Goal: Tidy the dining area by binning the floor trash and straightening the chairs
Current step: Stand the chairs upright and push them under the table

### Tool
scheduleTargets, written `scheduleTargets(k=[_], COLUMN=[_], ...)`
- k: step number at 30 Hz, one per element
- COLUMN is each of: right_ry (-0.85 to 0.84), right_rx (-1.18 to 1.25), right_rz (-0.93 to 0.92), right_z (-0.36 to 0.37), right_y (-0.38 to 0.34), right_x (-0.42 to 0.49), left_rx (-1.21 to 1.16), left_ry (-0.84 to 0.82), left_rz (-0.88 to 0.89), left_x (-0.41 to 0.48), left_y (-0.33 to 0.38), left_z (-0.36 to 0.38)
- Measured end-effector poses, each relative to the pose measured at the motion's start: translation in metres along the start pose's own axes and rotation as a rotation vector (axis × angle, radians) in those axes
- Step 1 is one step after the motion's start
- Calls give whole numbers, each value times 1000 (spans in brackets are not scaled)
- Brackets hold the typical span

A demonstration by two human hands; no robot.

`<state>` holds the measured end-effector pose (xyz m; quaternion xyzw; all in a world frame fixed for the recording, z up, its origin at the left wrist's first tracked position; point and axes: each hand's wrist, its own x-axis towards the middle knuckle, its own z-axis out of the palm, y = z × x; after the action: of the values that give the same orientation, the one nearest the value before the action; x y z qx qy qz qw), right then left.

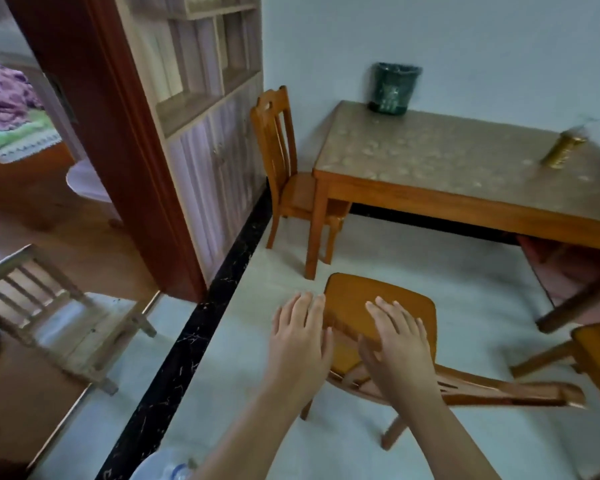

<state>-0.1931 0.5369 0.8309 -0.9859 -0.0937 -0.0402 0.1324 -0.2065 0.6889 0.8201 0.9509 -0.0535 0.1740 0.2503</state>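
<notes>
A wooden chair (357,299) stands on the pale floor in front of the dining table (465,188), its backrest (499,393) slanting off to the right. My left hand (298,337) lies at the seat's left edge with straight fingers. My right hand (399,344) is spread flat over the seat's rear, where the backrest begins. Neither hand curls round anything. A dark green bin (394,88) with a liner stands on the table's far corner by the wall. A clear plastic bottle (174,471) lies on the floor at the bottom edge, partly cut off.
A second wooden chair (281,161) is tucked at the table's left end, a third (596,358) juts in at the right, and a dark chair (568,282) sits under the table. A gold cylinder (565,150) stands on the table. A low slatted stool (59,317) is at the left.
</notes>
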Motion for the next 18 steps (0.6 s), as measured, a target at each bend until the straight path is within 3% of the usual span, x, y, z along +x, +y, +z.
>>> scheduleTargets(k=[8,13,18], right_ry=[15,22,-56], right_rx=[36,58,112], right_rz=[139,132,83], right_z=[-17,-14,-3], right_y=[91,130,155], right_x=[-26,-38,-45], left_rx=[-7,91,78], left_ry=[-250,-412,-470], left_rz=[25,53,1], left_x=[14,11,5], left_y=[67,97,107], left_z=[52,76,98])
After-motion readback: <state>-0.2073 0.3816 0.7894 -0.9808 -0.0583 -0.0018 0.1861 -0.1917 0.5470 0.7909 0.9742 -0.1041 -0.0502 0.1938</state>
